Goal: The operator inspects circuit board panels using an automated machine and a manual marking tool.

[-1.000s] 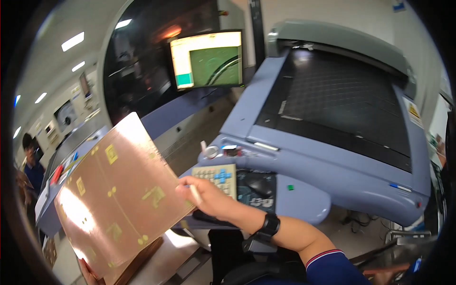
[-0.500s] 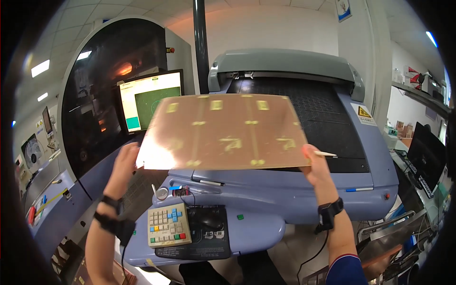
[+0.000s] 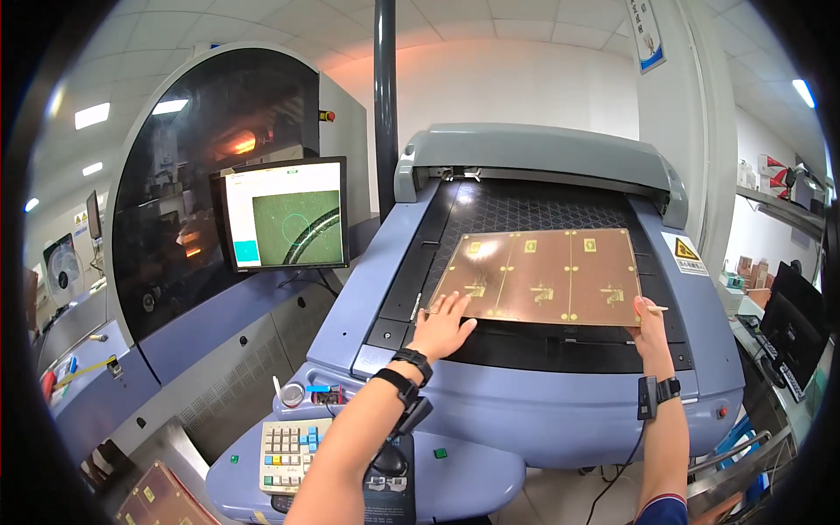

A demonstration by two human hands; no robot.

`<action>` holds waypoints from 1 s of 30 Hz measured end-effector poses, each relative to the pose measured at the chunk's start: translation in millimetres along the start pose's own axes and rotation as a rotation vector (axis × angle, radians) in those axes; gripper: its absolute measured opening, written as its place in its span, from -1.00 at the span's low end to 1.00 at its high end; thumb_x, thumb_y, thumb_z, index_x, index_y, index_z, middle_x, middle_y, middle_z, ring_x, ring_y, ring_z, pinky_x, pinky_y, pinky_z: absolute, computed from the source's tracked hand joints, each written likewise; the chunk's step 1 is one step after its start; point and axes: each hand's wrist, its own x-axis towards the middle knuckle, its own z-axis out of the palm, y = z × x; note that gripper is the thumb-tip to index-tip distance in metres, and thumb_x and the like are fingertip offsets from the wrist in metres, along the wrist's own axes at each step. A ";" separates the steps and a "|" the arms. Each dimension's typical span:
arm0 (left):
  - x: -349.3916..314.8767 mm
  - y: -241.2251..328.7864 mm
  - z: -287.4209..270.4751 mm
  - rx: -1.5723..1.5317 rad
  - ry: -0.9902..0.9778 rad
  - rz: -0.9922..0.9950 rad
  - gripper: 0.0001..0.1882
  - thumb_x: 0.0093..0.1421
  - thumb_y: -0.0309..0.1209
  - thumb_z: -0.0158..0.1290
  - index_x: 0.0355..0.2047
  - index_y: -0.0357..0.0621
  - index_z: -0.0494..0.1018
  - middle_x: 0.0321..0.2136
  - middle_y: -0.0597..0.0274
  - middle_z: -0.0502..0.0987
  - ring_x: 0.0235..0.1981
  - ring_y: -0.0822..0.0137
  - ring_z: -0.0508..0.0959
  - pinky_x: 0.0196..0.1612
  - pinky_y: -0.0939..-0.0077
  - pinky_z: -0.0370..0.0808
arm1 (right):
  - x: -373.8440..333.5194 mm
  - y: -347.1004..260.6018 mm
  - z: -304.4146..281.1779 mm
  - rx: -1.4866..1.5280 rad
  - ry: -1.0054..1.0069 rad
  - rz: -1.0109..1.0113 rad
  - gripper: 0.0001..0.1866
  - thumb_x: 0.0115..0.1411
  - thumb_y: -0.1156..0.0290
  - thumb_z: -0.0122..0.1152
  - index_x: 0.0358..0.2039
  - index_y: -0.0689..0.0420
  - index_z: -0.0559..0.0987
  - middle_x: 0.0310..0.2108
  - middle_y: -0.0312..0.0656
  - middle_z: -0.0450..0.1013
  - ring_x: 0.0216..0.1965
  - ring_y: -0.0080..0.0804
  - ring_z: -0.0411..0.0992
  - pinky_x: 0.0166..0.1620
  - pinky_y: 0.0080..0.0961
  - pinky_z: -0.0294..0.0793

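Observation:
A copper-coloured circuit board panel [image 3: 525, 280] with yellowish marks lies over the dark bed [image 3: 472, 210] of a blue-grey machine, its front edge toward me. My left hand [image 3: 444, 328] rests at its near left corner, fingers spread and fingertips touching the edge. At the near right corner my right hand [image 3: 650, 324] grips the panel's edge. A thin pale stick [image 3: 658, 308] pokes out between the right fingers; its far end is hidden. I cannot tell whether the panel's whole underside touches the bed.
A grey cover [image 3: 542, 149] spans the bed's far end. Left of it stands a monitor [image 3: 284, 219] beside a black post [image 3: 385, 114]. A keypad [image 3: 284, 451] and a mouse [image 3: 391, 459] sit on the near shelf. More copper panels [image 3: 162, 499] are stacked at lower left.
The panel has come down and away from me, to the right, onto the bed. My left hand has loosened from its left edge and spread. The monitor picture now has a dark curved band.

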 end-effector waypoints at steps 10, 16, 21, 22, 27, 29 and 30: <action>8.1 7.5 25.8 0.206 -0.148 -0.071 -0.40 0.32 0.11 -0.30 0.27 0.14 0.16 0.33 0.23 0.10 0.34 0.13 0.09 0.27 -0.37 -0.10 | 55.5 46.5 -12.5 -1.308 0.480 -0.463 -0.82 0.11 0.39 0.21 -0.27 0.10 0.48 -0.33 -0.13 0.52 -0.29 -0.13 0.49 -0.25 -0.22 0.43; -0.6 2.9 26.1 0.275 -0.121 -0.053 -0.34 0.30 0.14 -0.27 0.29 0.10 0.14 0.30 0.18 0.14 0.34 0.08 0.09 0.29 -0.30 -0.09 | 38.9 44.5 3.4 -1.354 0.201 -0.220 -0.86 0.11 0.35 0.17 -0.28 -0.06 0.49 -0.40 -0.21 0.50 -0.18 -0.09 0.44 -0.18 -0.17 0.33; -5.4 -8.6 18.0 0.257 -0.116 -0.044 -0.34 0.27 0.16 -0.24 0.23 0.06 0.21 0.25 0.17 0.21 0.29 0.11 0.18 0.25 -0.41 -0.07 | 42.5 47.0 2.6 -1.420 0.102 -0.508 -0.87 0.13 0.31 0.13 -0.30 -0.01 0.49 -0.43 -0.16 0.50 -0.23 -0.11 0.45 -0.14 -0.16 0.28; -8.6 -9.6 16.6 0.251 -0.113 -0.049 -0.34 0.27 0.17 -0.24 0.22 0.05 0.22 0.24 0.17 0.22 0.29 0.13 0.18 0.25 -0.42 -0.07 | 41.0 47.4 3.0 -1.420 0.092 -0.505 -0.87 0.13 0.31 0.13 -0.30 -0.01 0.49 -0.43 -0.16 0.50 -0.23 -0.11 0.45 -0.14 -0.16 0.28; -18.2 -14.0 10.4 0.226 -0.173 -0.065 -0.29 0.27 0.18 -0.26 0.24 -0.03 0.19 0.26 0.15 0.19 0.31 0.14 0.15 0.25 -0.43 -0.11 | 32.4 51.2 5.2 -1.487 0.057 -0.497 -0.87 0.13 0.34 0.11 -0.29 0.02 0.48 -0.43 -0.16 0.49 -0.22 -0.12 0.45 -0.16 -0.13 0.33; -23.1 -12.4 2.9 0.205 -0.227 -0.054 -0.26 0.27 0.18 -0.27 0.29 -0.06 0.13 0.30 0.14 0.14 0.34 0.14 0.10 0.26 -0.43 -0.14 | 21.9 51.8 9.0 -1.450 0.076 -0.633 -0.88 0.12 0.37 0.12 -0.30 0.02 0.48 -0.44 -0.17 0.49 -0.24 -0.13 0.45 -0.15 -0.13 0.33; -29.4 -13.2 0.5 0.201 -0.235 -0.065 -0.26 0.27 0.18 -0.27 0.29 -0.06 0.13 0.30 0.14 0.14 0.34 0.14 0.10 0.26 -0.43 -0.14 | 15.9 54.6 13.6 -1.404 0.099 -0.771 -0.88 0.12 0.39 0.14 -0.30 0.02 0.47 -0.45 -0.19 0.48 -0.26 -0.14 0.45 -0.15 -0.13 0.34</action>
